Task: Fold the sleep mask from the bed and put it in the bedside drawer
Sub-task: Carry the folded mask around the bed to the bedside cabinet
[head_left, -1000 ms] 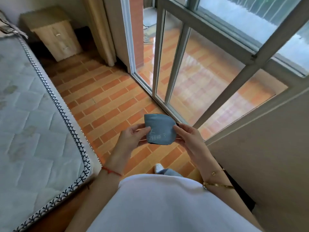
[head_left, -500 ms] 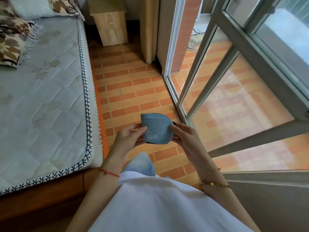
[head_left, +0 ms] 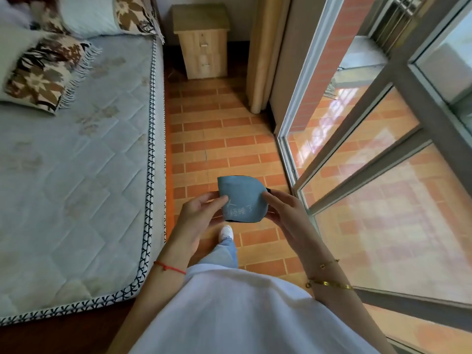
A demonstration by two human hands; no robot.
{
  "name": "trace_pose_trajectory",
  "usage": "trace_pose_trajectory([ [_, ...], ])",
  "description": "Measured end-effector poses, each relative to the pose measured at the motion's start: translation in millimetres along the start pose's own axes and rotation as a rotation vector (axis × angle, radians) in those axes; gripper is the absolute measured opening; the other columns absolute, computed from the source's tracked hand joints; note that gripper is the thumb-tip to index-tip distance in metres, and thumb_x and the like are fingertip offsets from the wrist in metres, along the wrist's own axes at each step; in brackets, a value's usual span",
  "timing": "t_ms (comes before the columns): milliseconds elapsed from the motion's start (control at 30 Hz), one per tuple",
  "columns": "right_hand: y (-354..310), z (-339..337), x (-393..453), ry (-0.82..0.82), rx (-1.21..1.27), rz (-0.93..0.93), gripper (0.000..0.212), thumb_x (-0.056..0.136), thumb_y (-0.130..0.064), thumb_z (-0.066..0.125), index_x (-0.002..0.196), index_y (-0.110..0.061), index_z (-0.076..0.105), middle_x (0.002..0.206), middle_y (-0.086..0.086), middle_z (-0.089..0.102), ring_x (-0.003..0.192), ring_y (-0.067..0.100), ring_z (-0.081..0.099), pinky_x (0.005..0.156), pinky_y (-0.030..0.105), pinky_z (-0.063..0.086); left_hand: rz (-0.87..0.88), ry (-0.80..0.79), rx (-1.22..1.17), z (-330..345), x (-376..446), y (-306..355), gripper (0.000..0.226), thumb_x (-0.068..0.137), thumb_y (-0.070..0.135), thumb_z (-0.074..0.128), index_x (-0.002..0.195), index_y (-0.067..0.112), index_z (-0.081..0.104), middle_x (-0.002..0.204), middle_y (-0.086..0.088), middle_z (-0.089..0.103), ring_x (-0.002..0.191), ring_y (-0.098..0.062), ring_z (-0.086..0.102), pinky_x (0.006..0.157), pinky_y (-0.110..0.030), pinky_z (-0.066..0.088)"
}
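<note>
A blue-grey sleep mask (head_left: 241,198), folded in half with pale writing on it, is held in front of me above the floor. My left hand (head_left: 198,217) pinches its left edge. Its right edge is gripped by my right hand (head_left: 287,213), and a bit of black strap shows there. The wooden bedside cabinet (head_left: 204,42) stands far ahead against the wall, its drawers closed. The bed (head_left: 76,162) runs along my left side.
Patterned pillows (head_left: 43,70) lie at the head of the bed. A strip of brick-pattern floor (head_left: 217,129) leads between the bed and the glass sliding doors (head_left: 357,154) on the right. A beige curtain (head_left: 260,52) hangs beside the cabinet.
The view has swung left so the cabinet and aisle now lie straight ahead. One foot is stepping forward. The mask stays held in both hands.
</note>
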State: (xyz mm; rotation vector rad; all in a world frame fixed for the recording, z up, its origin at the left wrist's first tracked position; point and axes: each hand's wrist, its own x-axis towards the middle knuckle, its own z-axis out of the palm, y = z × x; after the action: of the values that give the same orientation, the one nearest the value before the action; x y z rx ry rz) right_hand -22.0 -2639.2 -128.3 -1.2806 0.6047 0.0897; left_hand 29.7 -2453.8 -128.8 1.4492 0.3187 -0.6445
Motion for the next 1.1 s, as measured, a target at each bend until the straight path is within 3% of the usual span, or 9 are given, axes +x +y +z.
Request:
trace_pose_trajectory([
  [133, -37, 23, 61, -0.012, -0.007, -0.015, 0.01, 0.09, -0.016, 0.061, 0.092, -0.014, 0.071, 0.079, -0.004, 0.075, 0.076, 0.011, 0.071, 0.066, 0.022, 0.056, 0.024, -0.013, 0.019, -10, 56, 48, 0.023, 0.085, 0.024, 0.068, 0.107, 0.019, 0.071, 0.1, -0.004, 0.077, 0.091, -0.016, 0.071, 0.071, -0.024, 0.056],
  [300, -74, 45, 126, -0.04, -0.004, -0.032, 0.012, 0.092, -0.017, 0.06, 0.097, -0.014, 0.07, 0.096, 0.008, 0.073, 0.09, 0.02, 0.07, 0.084, 0.035, 0.057, 0.049, -0.016, 0.055, -17, 119, 97, 0.023, 0.085, 0.026, 0.069, 0.107, 0.021, 0.071, 0.097, -0.001, 0.077, 0.092, -0.016, 0.072, 0.066, -0.02, 0.055],
  [600, -121, 50, 216, -0.031, 0.018, -0.007, 0.015, 0.092, -0.014, 0.059, 0.101, -0.007, 0.069, 0.089, 0.004, 0.072, 0.082, 0.016, 0.069, 0.072, 0.025, 0.057, 0.032, -0.015, 0.057, -1, 206, 153, 0.025, 0.087, 0.021, 0.066, 0.111, 0.014, 0.07, 0.1, -0.007, 0.075, 0.091, -0.019, 0.07, 0.08, -0.03, 0.058],
  [767, -154, 48, 287, -0.038, 0.021, -0.01, 0.025, 0.092, -0.013, 0.059, 0.109, 0.002, 0.066, 0.097, 0.013, 0.07, 0.087, 0.021, 0.067, 0.073, 0.026, 0.055, 0.038, 0.001, 0.042, 16, 269, 188, 0.017, 0.087, 0.022, 0.067, 0.102, 0.018, 0.072, 0.097, -0.006, 0.075, 0.088, -0.017, 0.07, 0.072, -0.025, 0.057],
  [900, -192, 44, 352, -0.078, 0.015, -0.021, 0.016, 0.091, -0.012, 0.059, 0.101, -0.005, 0.069, 0.087, 0.005, 0.071, 0.08, 0.015, 0.068, 0.067, 0.021, 0.055, 0.057, 0.013, 0.047, 34, 329, 226, 0.021, 0.086, 0.024, 0.067, 0.105, 0.018, 0.072, 0.101, -0.007, 0.075, 0.094, -0.02, 0.07, 0.075, -0.028, 0.056],
  [1100, -259, 32, 445, -0.11, -0.04, -0.048, 0.021, 0.09, -0.011, 0.061, 0.106, 0.001, 0.068, 0.095, 0.01, 0.069, 0.088, 0.019, 0.066, 0.075, 0.026, 0.056, 0.068, 0.064, -0.011, 73, 406, 285, 0.023, 0.083, 0.025, 0.069, 0.105, 0.019, 0.071, 0.103, -0.007, 0.074, 0.097, -0.021, 0.069, 0.075, -0.029, 0.056],
])
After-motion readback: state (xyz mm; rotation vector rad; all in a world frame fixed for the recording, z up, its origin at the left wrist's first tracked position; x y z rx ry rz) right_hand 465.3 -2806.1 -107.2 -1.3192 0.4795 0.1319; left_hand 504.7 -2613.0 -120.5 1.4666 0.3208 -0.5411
